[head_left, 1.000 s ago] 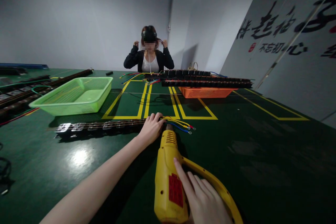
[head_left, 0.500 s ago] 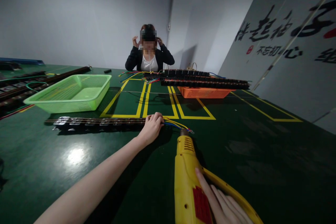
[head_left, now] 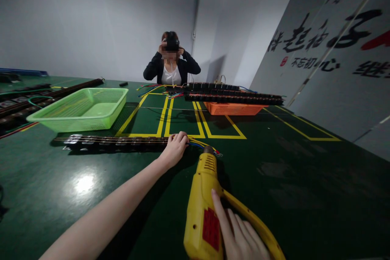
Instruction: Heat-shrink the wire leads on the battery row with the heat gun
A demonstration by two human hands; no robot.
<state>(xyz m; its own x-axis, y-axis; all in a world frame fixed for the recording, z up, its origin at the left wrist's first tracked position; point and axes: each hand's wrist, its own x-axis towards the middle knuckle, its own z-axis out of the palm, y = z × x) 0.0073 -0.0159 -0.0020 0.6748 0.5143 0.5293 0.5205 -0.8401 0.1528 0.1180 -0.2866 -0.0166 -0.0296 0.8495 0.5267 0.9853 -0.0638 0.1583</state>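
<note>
My left hand [head_left: 177, 146] is closed around the right end of a long dark strip assembly [head_left: 122, 143] with metal plates along it, lying on the green table. Yellow and blue wires [head_left: 202, 143] run out to the right past my fingers and end in small metal lugs. A yellow heat gun [head_left: 202, 199] is in my right hand [head_left: 240, 231], the index finger stretched along its body. Its dark nozzle is over or right beside the wires; whether it touches them I cannot tell.
A green basket [head_left: 82, 122] sits behind the strip, with more dark strips [head_left: 18, 105] at far left. Further strips [head_left: 234, 96] rest over an orange basket [head_left: 234, 109]. Across the table sits a person [head_left: 171, 69] with both hands at a headset.
The heat gun and my right hand have moved left, bringing the nozzle closer to my left hand. The person across has brought their hands in to the headset. My left hand keeps its hold.
</note>
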